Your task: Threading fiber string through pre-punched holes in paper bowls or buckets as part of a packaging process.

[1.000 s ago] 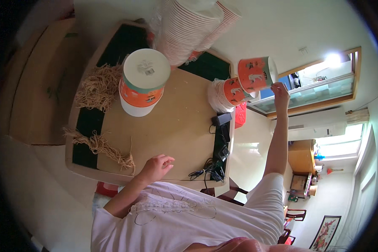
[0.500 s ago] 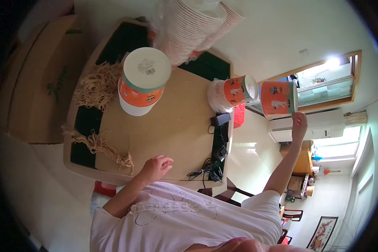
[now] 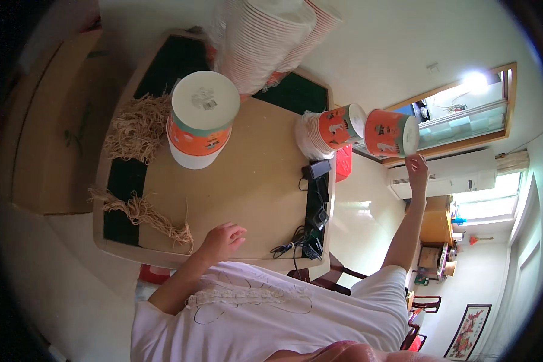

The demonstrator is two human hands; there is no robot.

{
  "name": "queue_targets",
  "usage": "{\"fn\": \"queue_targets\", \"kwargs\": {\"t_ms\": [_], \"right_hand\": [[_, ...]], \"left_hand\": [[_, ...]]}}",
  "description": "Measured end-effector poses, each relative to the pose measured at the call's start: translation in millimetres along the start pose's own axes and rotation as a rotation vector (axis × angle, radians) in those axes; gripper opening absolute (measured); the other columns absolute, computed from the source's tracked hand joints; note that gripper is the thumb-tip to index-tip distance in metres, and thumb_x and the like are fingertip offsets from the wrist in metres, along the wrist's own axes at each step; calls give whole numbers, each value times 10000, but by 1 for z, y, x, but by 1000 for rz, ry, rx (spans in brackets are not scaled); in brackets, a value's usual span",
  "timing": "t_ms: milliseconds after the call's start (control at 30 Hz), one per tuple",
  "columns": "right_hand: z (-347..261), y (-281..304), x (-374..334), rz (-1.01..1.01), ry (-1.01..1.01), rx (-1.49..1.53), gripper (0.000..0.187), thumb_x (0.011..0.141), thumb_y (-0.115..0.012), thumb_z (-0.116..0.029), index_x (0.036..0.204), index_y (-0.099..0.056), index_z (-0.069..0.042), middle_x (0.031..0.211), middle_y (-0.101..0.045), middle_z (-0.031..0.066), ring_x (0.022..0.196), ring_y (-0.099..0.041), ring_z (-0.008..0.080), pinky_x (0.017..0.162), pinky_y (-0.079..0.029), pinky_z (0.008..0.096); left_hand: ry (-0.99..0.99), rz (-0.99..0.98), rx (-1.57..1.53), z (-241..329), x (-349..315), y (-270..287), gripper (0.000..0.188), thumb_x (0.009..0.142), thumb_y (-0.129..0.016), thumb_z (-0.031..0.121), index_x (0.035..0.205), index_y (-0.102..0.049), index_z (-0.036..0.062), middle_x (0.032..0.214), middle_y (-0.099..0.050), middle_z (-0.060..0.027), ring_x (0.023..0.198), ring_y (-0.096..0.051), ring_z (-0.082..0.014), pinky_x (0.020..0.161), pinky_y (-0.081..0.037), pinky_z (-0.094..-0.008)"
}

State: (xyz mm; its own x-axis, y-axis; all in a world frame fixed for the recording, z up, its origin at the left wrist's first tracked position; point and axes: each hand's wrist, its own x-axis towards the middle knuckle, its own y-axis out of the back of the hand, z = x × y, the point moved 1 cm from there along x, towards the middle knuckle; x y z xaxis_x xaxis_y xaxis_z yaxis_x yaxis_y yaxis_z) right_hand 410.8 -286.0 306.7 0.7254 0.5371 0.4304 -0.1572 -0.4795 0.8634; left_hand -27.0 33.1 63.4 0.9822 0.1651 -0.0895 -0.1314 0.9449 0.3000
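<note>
Out at the right, my right hand (image 3: pixel 417 172) grips an orange paper bucket (image 3: pixel 383 133) with a green band by the edge of its pale round end. That bucket is held close beside a wrapped stack of paper buckets (image 3: pixel 333 128) at the table's right edge; I cannot tell whether they touch. Over the table's near edge hovers my left hand (image 3: pixel 223 242), holding nothing, its fingers loosely bent and a little apart. Another orange paper bucket (image 3: pixel 200 137) stands bottom up on the left part of the table, with a white rim under it.
Shredded paper strands (image 3: pixel 136 130) lie left on the table (image 3: pixel 253 175), with a thinner bunch (image 3: pixel 148 215) nearer me. White nested buckets (image 3: pixel 265 45) in plastic stand at the far edge. Black adapters and cables (image 3: pixel 301 241) line the right edge. A cardboard box (image 3: pixel 57 145) is at left.
My right hand has moved slightly left with the bucket, bringing it nearer the wrapped stack and turning its pale end more into view. My left hand has stayed nearly in place.
</note>
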Motion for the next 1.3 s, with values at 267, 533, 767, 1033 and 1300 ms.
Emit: {"fn": "queue_targets", "kwargs": {"t_ms": [267, 533, 767, 1033, 1300], "right_hand": [[18, -35, 27, -68, 101, 4, 109, 775, -645, 35, 871, -620, -10, 833, -623, 101, 763, -671, 187, 677, -546, 270], [39, -65, 60, -60, 196, -204, 157, 853, -561, -27, 990, -637, -44, 999, -643, 152, 949, -638, 312, 819, -513, 363], [-45, -116, 65, -12, 146, -175, 251, 897, -585, -214, 1113, -613, -89, 1088, -614, 161, 1031, -585, 335, 860, -475, 397], [-35, -161, 59, -136, 173, -200, 402, 901, -546, -175, 1301, -508, -206, 1241, -559, 150, 1099, -559, 360, 900, -467, 430], [-27, -191, 56, -354, -97, -92, 459, 912, -500, -171, 1351, -451, -296, 1348, -494, 109, 1190, -497, 360, 961, -433, 441]], "left_hand": [[-9, 60, -50, -7, -6, -4, 195, 777, -677, 151, 955, -640, 81, 802, -594, -91, 740, -592, -253, 673, -486, -356], [62, 19, -8, -2, -5, -2, 214, 792, -692, 128, 994, -645, 75, 853, -634, -95, 780, -627, -216, 715, -508, -324], [85, 29, -14, -2, -6, -2, 216, 790, -692, 135, 990, -645, 71, 852, -634, -95, 789, -634, -218, 712, -510, -328], [101, 16, 10, 2, -3, 2, 216, 787, -688, 138, 986, -645, 64, 850, -633, -101, 786, -633, -224, 713, -507, -336], [166, -39, -277, 24, -3, 14, 156, 808, -665, 114, 953, -659, 56, 897, -643, -78, 843, -632, -192, 763, -507, -324]]}}
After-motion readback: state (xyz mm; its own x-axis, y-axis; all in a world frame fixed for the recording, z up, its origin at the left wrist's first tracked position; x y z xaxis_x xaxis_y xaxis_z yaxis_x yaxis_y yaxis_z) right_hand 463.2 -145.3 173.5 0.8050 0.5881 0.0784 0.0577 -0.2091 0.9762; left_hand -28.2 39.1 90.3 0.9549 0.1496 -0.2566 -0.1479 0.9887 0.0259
